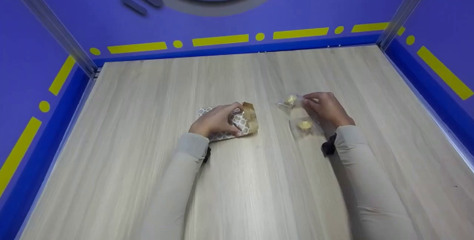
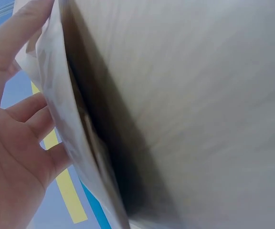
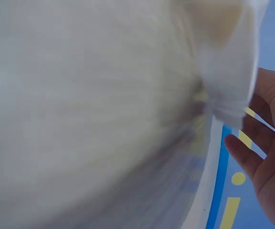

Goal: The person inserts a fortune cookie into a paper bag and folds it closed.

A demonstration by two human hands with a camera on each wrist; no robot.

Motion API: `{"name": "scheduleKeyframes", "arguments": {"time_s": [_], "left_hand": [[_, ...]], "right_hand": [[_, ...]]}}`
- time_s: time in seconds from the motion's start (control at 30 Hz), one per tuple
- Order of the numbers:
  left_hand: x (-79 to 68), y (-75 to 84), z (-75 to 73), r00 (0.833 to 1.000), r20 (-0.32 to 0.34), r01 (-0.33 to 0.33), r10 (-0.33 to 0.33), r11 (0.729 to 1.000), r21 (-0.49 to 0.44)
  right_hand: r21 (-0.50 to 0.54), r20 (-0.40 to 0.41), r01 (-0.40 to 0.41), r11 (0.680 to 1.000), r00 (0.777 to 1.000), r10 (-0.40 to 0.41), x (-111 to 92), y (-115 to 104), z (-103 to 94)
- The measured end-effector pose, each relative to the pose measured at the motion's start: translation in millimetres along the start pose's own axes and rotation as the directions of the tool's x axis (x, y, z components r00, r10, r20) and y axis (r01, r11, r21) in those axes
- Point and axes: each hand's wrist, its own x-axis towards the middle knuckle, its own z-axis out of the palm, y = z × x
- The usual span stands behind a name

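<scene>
My left hand [image 1: 216, 119] grips a small paper bag [image 1: 242, 122] with a white-and-tan lattice pattern and a brown kraft end on the right. In the left wrist view the thumb lies at the near side of the bag [image 2: 56, 90], with other fingers against it. To the right, my right hand [image 1: 327, 107] pinches the edge of a clear plastic packet [image 1: 287, 103] holding a gold-wrapped piece. Just below it lies a second clear packet [image 1: 305, 126] with a similar gold piece. In the right wrist view the held packet [image 3: 228, 67] hangs blurred from the fingers.
Both hands work over a light wood-grain table [image 1: 148, 95]. Blue-purple panels [image 1: 314, 6] with yellow dashes stand along its back and sides, joined by metal corner posts [image 1: 407, 6].
</scene>
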Motion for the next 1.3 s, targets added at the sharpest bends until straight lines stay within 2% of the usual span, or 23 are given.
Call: {"name": "scheduleKeyframes", "arguments": {"time_s": [0.23, 0.57, 0.9, 1.1, 1.3], "left_hand": [[-0.8, 0.1, -0.2, 1.000, -0.008, 0.001, -0.001, 1.000, 0.002], [-0.5, -0.5, 1.4, 1.000, -0.001, 0.018, -0.018, 1.000, 0.012], [-3.3, 2.7, 1.4, 0.999, -0.010, 0.036, -0.036, 0.999, -0.020], [-3.0, 3.4, 1.4, 0.999, -0.011, 0.044, -0.044, 0.999, -0.013], [-2.5, 3.2, 1.2, 0.999, -0.010, 0.039, -0.039, 0.999, -0.011]], "right_hand": [[0.002, -0.030, 0.015, 1.000, 0.999, -0.015, 3, -5, -4.1], [0.075, -0.022, -0.031, 0.997, 0.999, 0.033, 4, -10, -5.4], [0.117, -0.066, 0.008, 0.993, 0.998, 0.000, 4, -17, -8.6], [0.171, -0.102, 0.044, 0.984, 0.994, -0.027, 5, -22, -7.9], [0.253, -0.080, 0.014, 0.967, 0.997, 0.006, 7, -29, -7.4]]}}
